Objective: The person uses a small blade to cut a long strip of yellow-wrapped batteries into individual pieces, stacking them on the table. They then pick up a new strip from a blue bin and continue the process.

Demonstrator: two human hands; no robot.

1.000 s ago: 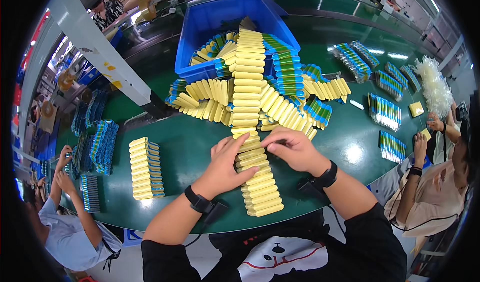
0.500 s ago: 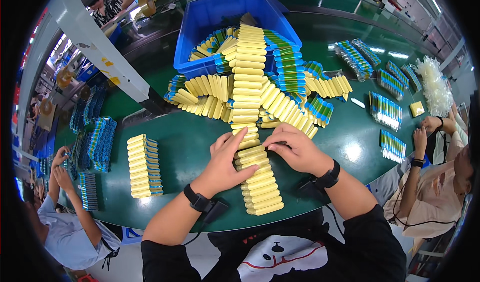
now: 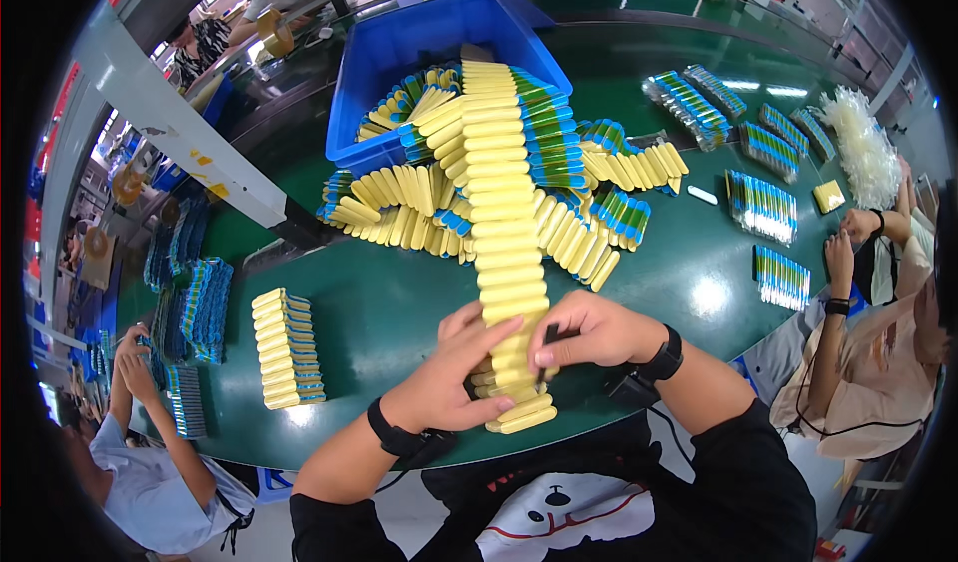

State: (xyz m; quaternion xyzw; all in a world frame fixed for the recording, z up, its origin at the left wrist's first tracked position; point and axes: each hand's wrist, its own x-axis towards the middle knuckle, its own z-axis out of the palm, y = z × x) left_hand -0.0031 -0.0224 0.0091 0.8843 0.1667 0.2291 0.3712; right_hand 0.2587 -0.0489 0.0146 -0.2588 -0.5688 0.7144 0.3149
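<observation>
My left hand (image 3: 449, 380) touches the yellow strip (image 3: 499, 213) close to the near edge of the worktop (image 3: 384, 312), thumb and forefinger spread, though whether it grips I can't tell; my right hand (image 3: 597, 330) pinches a small dark tool (image 3: 550, 335) over the strip. That strip runs back to a blue bin (image 3: 344, 113) toward the far edge, a yellow stack (image 3: 284, 350) lying to its left.

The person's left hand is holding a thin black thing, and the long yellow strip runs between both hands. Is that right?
Not quite: the head view shows the thin black thing in the right hand, not the left hand. The long yellow strip does run between both.
</observation>
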